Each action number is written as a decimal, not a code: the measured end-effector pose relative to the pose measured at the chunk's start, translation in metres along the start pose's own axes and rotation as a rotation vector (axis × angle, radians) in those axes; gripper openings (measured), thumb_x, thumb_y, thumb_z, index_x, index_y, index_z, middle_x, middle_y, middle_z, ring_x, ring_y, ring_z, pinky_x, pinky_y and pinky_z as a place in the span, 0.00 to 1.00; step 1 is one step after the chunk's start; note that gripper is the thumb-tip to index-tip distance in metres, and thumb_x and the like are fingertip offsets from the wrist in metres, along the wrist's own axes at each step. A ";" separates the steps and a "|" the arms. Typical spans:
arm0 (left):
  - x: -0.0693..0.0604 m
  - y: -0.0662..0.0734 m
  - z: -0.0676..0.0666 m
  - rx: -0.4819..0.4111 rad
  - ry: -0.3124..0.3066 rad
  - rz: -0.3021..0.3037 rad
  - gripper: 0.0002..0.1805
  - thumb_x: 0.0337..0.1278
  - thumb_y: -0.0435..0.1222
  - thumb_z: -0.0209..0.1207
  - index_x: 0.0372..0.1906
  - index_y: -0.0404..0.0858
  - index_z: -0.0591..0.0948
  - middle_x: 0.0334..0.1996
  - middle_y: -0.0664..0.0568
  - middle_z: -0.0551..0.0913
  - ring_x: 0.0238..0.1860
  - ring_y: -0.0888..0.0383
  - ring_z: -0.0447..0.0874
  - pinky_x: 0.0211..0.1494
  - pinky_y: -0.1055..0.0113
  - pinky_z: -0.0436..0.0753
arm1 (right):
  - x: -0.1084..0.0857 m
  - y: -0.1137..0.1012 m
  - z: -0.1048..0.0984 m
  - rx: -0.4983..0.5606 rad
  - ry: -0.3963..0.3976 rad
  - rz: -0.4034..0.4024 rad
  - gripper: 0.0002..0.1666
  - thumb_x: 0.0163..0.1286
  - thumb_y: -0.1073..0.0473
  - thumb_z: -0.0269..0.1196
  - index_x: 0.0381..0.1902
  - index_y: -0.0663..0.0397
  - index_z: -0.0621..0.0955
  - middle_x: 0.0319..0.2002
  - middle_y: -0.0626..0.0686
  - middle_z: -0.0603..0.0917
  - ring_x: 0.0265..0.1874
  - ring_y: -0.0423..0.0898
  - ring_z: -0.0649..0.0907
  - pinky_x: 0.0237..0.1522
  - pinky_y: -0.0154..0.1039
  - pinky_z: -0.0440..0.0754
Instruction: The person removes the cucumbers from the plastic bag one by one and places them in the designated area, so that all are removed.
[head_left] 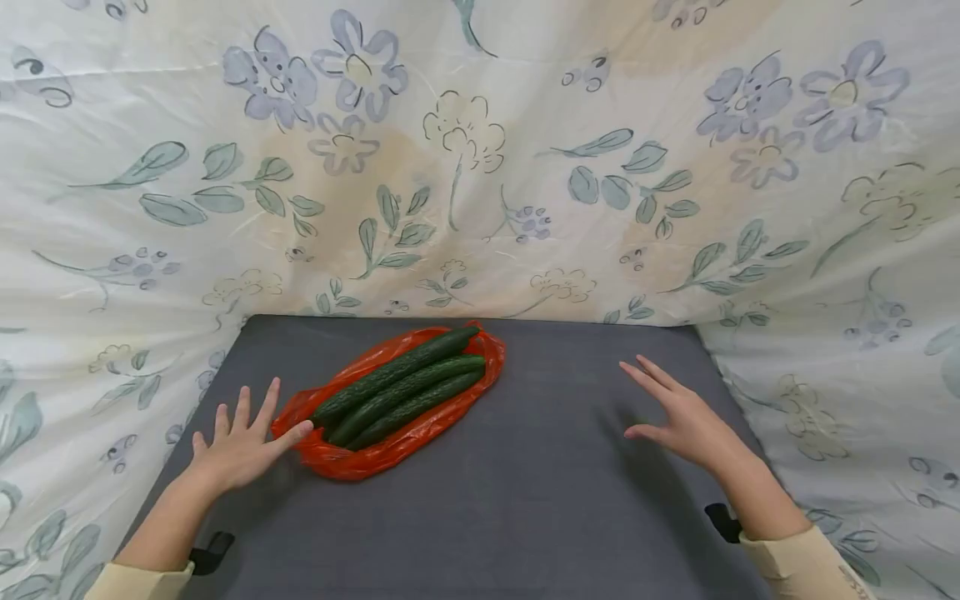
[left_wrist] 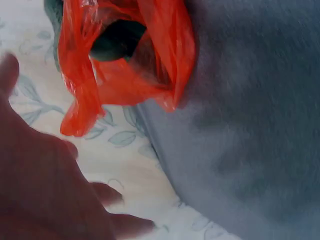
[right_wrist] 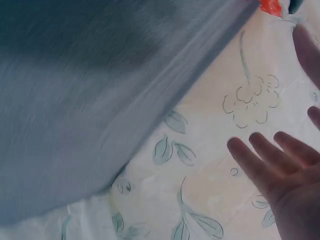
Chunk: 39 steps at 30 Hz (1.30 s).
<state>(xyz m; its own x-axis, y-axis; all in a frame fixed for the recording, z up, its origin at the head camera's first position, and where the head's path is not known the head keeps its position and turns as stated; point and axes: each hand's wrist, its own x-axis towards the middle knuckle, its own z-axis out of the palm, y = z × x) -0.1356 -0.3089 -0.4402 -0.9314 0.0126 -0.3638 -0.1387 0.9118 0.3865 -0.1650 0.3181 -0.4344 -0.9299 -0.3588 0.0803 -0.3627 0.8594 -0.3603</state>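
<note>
Three dark green cucumbers (head_left: 408, 386) lie side by side, slanting, on an opened red plastic bag (head_left: 390, 454). In the left wrist view, the bag (left_wrist: 180, 55) hangs around a cucumber end (left_wrist: 112, 47). My left hand (head_left: 240, 450) hovers with spread fingers at the bag's near left end, its thumb overlapping the bag's edge in the head view; whether it touches cannot be told. Well to the right of the bag, my right hand (head_left: 682, 421) is held over the table with fingers extended and thumb apart. Neither hand holds anything.
A dark grey table (head_left: 525, 500) lies under the bag. Floral cloth (head_left: 510, 167) hangs behind it and along both sides, meeting the table's edges. Black straps (head_left: 212, 553) show at both wrists, by the pale sleeves.
</note>
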 end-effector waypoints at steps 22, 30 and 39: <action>0.008 -0.003 0.000 -0.401 0.019 -0.059 0.54 0.70 0.69 0.23 0.67 0.21 0.62 0.35 0.36 0.80 0.30 0.46 0.82 0.33 0.54 0.84 | 0.030 -0.034 0.024 0.113 0.132 -0.056 0.51 0.54 0.50 0.78 0.74 0.49 0.69 0.69 0.61 0.73 0.65 0.63 0.76 0.57 0.62 0.80; 0.008 -0.004 0.004 -0.466 0.013 -0.123 0.56 0.66 0.73 0.25 0.54 0.21 0.73 0.28 0.41 0.84 0.27 0.48 0.85 0.33 0.54 0.86 | 0.043 -0.050 0.029 0.212 0.132 -0.067 0.52 0.55 0.51 0.78 0.75 0.48 0.68 0.70 0.59 0.74 0.64 0.60 0.78 0.50 0.56 0.85; 0.008 -0.003 0.009 -0.524 -0.027 -0.140 0.53 0.68 0.72 0.26 0.41 0.25 0.79 0.19 0.47 0.83 0.22 0.52 0.83 0.31 0.56 0.83 | 0.054 -0.068 0.040 0.292 0.132 -0.060 0.50 0.55 0.50 0.78 0.73 0.51 0.71 0.69 0.58 0.75 0.62 0.58 0.80 0.50 0.53 0.86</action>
<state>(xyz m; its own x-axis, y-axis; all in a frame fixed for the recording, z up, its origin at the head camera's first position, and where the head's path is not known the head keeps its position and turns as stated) -0.1394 -0.3073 -0.4519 -0.8840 -0.0776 -0.4610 -0.4164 0.5790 0.7010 -0.1882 0.2261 -0.4431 -0.9142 -0.3388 0.2224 -0.4022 0.6906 -0.6012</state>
